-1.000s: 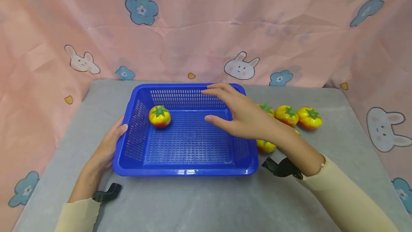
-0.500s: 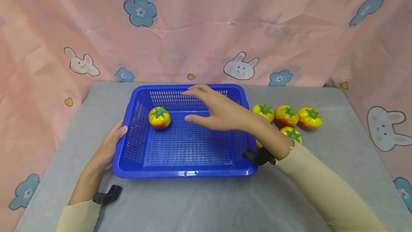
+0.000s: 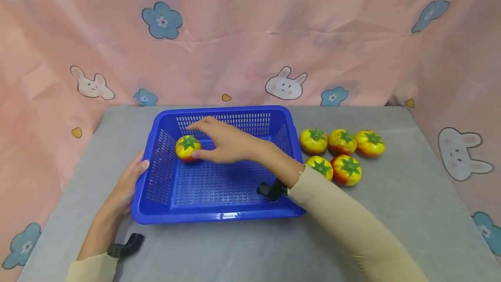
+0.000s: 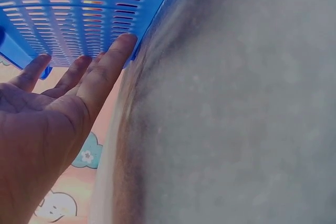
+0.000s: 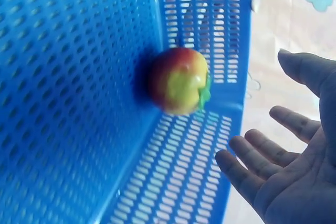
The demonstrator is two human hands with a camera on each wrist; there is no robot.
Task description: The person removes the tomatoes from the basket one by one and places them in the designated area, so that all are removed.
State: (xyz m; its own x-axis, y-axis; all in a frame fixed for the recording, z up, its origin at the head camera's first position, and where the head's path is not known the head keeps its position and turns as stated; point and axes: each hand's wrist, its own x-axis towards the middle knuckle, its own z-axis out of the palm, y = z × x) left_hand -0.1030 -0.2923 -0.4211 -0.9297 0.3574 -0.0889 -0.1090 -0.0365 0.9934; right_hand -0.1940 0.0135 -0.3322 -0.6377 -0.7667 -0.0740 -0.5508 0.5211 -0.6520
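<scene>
A blue plastic basket (image 3: 221, 216) with slotted walls stands on the grey table. One yellow-red tomato (image 3: 187, 150) with a green leafy top lies inside it, near the left wall. My right hand (image 3: 225, 142) is over the basket, thumb and fingers spread around the tomato's right side in the head view. The right wrist view shows a gap between those fingers (image 5: 241, 174) and the tomato (image 5: 178, 82). My left hand (image 3: 127, 184) touches the basket's left side, thumb at the rim; in the left wrist view its extended fingers (image 4: 105, 72) rest against the slotted wall.
Several matching tomatoes (image 3: 346, 170) sit in a cluster on the table right of the basket. Behind them hangs a pink cloth (image 3: 219, 55) printed with rabbits and flowers. Bare grey tabletop (image 3: 219, 251) shows in front of the basket.
My right hand has moved left across the basket, from its right side to the tomato inside. The left hand stays at the rim. The head view has shifted slightly.
</scene>
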